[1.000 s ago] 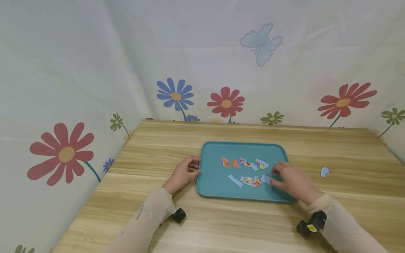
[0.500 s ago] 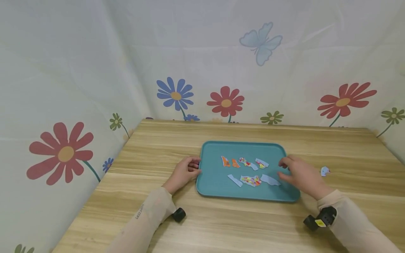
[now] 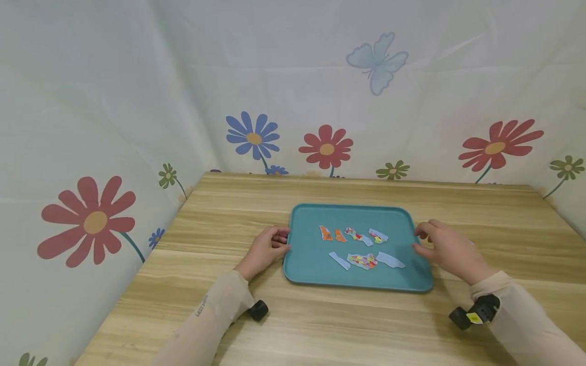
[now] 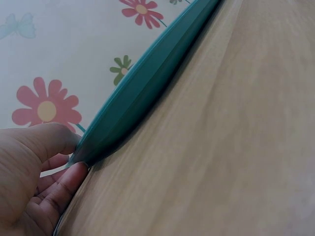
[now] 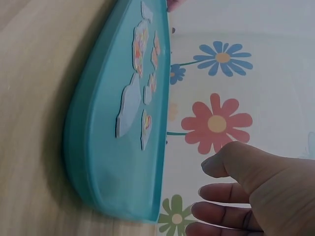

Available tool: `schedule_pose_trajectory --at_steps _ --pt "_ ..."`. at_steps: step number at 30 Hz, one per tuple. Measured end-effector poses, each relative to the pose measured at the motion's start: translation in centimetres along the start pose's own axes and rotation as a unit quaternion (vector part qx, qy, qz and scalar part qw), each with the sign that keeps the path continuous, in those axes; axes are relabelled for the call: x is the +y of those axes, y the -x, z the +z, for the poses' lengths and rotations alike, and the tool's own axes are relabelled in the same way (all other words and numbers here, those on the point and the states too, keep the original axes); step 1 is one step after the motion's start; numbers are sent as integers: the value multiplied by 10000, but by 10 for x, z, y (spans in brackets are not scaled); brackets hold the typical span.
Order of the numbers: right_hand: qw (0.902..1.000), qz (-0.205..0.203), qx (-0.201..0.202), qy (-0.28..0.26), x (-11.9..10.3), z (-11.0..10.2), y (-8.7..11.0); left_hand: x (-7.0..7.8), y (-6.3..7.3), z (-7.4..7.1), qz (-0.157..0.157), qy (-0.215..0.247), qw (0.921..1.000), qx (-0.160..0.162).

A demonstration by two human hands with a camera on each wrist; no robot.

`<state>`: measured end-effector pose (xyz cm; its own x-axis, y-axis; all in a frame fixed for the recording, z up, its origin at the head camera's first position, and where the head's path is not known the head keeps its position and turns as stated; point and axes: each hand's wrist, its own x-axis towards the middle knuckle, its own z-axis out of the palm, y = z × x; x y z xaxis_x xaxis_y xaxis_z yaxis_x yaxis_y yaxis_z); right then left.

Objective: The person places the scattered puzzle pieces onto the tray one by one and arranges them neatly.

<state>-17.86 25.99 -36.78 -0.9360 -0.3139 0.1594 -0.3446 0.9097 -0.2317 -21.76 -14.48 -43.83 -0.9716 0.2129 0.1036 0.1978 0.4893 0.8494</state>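
My left hand (image 3: 263, 250) pinches the left rim of a teal tray (image 3: 308, 267), as the left wrist view shows with the thumb and a finger at its edge. Several torn pieces of paper lie on the tray in two rough rows. Among them are an orange scrap (image 3: 325, 233), a colourful patterned piece (image 3: 362, 261) and a plain pale piece (image 3: 390, 260). At the tray's right rim is my right hand (image 3: 453, 252), its fingers loosely bent and holding nothing. In the right wrist view those fingers (image 5: 221, 216) appear apart from the tray.
The tray rests on a wood-grain table (image 3: 348, 320). Just past my right hand, a small paper scrap (image 3: 472, 243) on the table is mostly hidden. A pale curtain (image 3: 293, 76) printed with flowers and a butterfly hangs behind and at the left.
My right hand has moved right, from over the pale paper piece to the tray's right rim, leaving that piece on the tray. The left hand has stayed in place.
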Motion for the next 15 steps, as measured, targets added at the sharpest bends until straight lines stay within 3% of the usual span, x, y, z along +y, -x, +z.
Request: schedule_pose_trajectory --at_steps 15 --pt "9996 273 67 -14 26 -7 10 0 1 -1 62 -61 10000 -34"
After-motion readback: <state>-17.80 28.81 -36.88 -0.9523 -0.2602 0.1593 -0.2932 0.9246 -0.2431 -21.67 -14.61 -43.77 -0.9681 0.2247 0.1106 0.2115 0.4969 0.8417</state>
